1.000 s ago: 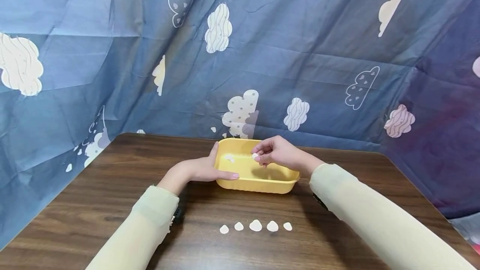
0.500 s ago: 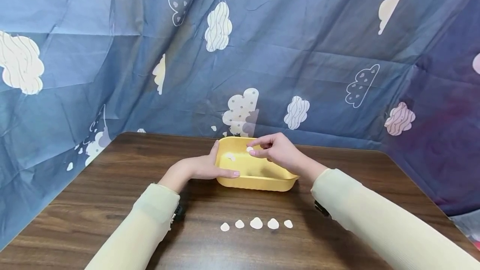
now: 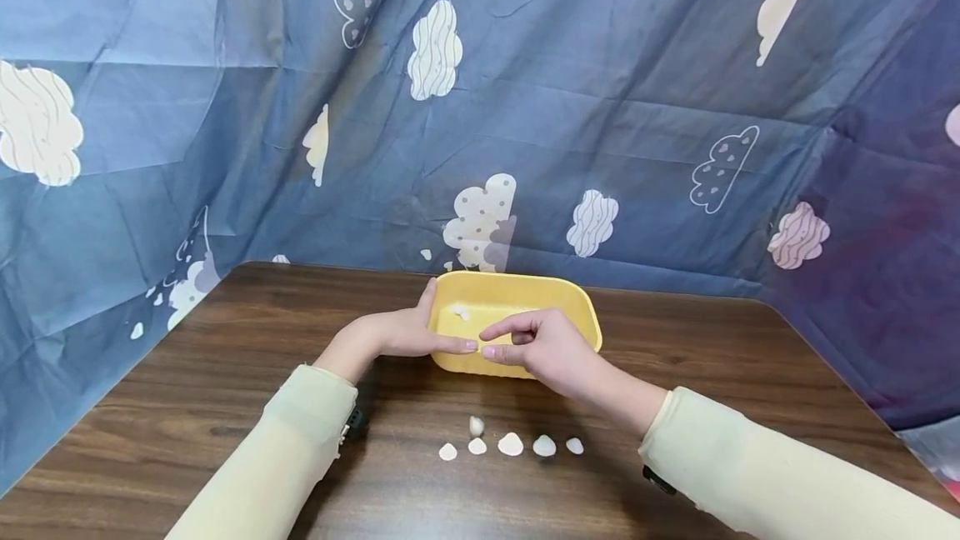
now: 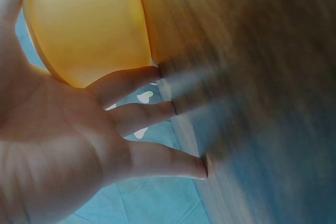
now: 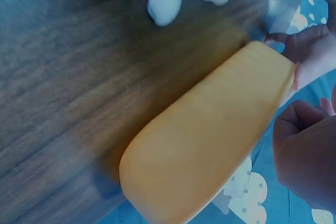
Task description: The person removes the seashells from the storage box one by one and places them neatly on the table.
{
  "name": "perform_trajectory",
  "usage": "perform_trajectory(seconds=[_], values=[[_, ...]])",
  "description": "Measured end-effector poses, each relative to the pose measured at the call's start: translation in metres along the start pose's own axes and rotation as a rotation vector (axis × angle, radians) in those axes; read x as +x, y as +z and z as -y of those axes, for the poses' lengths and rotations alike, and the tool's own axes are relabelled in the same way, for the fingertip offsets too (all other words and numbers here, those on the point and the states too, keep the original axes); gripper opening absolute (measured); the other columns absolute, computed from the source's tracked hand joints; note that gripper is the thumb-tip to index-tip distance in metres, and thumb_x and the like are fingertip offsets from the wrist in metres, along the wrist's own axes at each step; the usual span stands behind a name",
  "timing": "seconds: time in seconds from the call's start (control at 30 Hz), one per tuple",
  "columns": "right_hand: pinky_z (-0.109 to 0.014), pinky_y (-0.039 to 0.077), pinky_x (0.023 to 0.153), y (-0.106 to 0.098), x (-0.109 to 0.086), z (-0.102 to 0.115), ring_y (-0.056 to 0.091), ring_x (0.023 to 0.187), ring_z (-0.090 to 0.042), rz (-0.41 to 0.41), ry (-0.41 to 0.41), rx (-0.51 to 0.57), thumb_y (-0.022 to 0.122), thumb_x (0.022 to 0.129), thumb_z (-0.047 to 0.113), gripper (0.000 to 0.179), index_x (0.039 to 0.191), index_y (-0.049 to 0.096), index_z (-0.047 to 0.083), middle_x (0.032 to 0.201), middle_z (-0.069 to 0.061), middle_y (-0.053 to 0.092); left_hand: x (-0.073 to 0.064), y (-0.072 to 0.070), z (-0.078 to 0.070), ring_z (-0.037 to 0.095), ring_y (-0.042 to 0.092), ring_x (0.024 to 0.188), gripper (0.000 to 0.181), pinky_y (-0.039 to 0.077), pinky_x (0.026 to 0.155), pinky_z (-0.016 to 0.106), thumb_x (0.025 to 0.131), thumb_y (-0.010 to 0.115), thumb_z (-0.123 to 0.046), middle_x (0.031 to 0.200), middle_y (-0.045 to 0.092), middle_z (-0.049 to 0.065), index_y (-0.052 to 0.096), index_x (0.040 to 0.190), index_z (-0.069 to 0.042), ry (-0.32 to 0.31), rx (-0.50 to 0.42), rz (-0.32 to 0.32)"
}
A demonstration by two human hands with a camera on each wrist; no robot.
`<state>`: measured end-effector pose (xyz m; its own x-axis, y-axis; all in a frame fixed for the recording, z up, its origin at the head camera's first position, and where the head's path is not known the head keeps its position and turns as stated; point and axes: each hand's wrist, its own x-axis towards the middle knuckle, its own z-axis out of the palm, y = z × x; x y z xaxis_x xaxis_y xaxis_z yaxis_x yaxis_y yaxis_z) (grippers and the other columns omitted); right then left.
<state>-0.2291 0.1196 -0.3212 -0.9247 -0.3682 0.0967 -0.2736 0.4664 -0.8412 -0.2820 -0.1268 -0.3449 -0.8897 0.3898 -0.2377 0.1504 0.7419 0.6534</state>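
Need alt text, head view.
A yellow tray sits on a wooden table, a left hand touching its left end and a right hand hovering over its near side. Nearer the camera, five white shells form a row, with a sixth shell just beyond it.

Head view bright, glare on tabletop [image 3: 420, 507]; wrist views dimmer.
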Motion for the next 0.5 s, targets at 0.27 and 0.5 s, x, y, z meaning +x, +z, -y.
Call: perform_trajectory(seconds=[0.27,0.5], values=[[-0.020,0.027,0.052,0.018,-0.013,-0.008,0.033,0.058,-0.009,0.118,0.024,0.112,0.085,0.090,0.013,0.030,0.116,0.079,-0.001,0.063,0.007,0.036,-0.002,0.000,0.003,0.034,0.043,0.152,0.141,0.035,0.127,0.049,0.087,0.076,-0.065,0.176,0.011,0.028,-0.024,0.166,-0.005,0.009,-0.025,0.006],[-0.019,0.032,0.053,0.050,-0.055,-0.001,0.037,0.057,-0.004,0.365,-0.025,0.052,0.089,0.087,0.019,0.026,0.110,0.082,0.008,0.060,0.009,0.039,0.001,-0.001,0.002,0.033,0.039,0.156,0.143,0.033,0.129,0.049,0.086,0.074,-0.070,0.179,0.002,0.025,-0.026,0.166,-0.008,0.006,0.001,0.013]])
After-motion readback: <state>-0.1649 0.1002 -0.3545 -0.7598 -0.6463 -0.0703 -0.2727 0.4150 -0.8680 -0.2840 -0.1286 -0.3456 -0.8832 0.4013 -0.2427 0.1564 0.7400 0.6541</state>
